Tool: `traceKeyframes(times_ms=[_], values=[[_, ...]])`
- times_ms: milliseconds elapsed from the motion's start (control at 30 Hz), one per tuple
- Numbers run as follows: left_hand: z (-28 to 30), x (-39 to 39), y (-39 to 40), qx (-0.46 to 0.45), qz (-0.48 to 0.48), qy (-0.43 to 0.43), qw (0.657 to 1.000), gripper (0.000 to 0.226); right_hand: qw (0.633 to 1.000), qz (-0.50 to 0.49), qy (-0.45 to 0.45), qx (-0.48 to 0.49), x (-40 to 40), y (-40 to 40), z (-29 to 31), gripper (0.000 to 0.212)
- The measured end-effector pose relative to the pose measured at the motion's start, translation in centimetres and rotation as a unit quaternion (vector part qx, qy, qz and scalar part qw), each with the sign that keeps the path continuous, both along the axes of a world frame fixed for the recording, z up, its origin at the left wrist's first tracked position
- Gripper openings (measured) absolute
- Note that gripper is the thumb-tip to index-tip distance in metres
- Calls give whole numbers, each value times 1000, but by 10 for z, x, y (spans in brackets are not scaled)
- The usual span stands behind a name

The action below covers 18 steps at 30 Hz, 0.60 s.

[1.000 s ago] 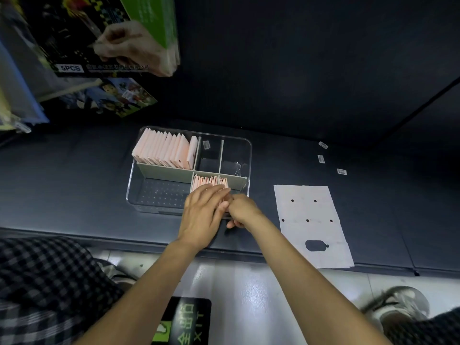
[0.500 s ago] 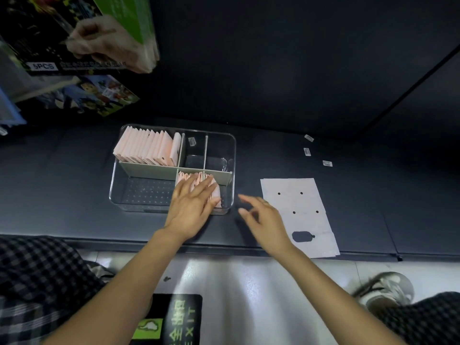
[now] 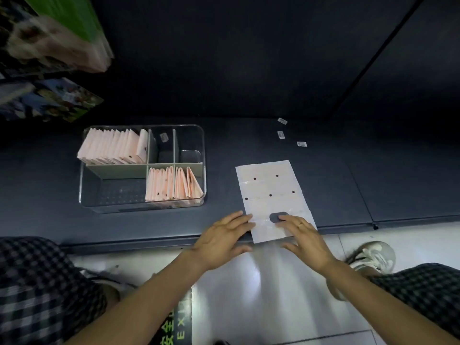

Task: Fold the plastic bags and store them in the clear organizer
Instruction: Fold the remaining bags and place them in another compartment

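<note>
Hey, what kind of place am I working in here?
Probably a shop aisle. You're at a low, dark shelf, with boxed merchandise displayed to the upper left, small price-tag-like labels on the shelf, and a green exit marker on the glossy floor.

Dark shelf (image 3: pixel 249 135), three small labels (image 3: pixel 301 144), blurred product boxes (image 3: pixel 57 46), shoe (image 3: pixel 373 255), floor sign (image 3: pixel 174 329)

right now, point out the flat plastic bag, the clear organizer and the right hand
flat plastic bag (image 3: pixel 270 188), head view, bare middle of the sheet
clear organizer (image 3: pixel 113 192), head view, empty front-left compartment floor
right hand (image 3: pixel 305 236), head view, back of the hand
</note>
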<state>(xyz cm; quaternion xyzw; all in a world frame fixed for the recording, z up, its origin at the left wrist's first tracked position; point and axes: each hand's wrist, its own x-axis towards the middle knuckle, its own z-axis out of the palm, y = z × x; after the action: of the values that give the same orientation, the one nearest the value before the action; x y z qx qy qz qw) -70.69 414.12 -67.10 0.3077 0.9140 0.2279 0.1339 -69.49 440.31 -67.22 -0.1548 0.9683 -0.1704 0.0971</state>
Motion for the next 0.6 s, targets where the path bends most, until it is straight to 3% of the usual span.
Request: traceKeyframes(times_ms=[100,200,433,600], values=[[-13,4,2,-42,-9,-28,999,72,997,-4,80,-15,3,-9,1,17],[-18,3,4,-56,-4,-26,998,74,995,-17,95,-15,3,-17,3,5],[-17,-5,13,44,82,-38,995,58,991,-94,-30,-90,-6,-26,8,7],[-8,-14,14,114,121,-44,985,26,959,-142,-138,-205,-18,-31,23,12]])
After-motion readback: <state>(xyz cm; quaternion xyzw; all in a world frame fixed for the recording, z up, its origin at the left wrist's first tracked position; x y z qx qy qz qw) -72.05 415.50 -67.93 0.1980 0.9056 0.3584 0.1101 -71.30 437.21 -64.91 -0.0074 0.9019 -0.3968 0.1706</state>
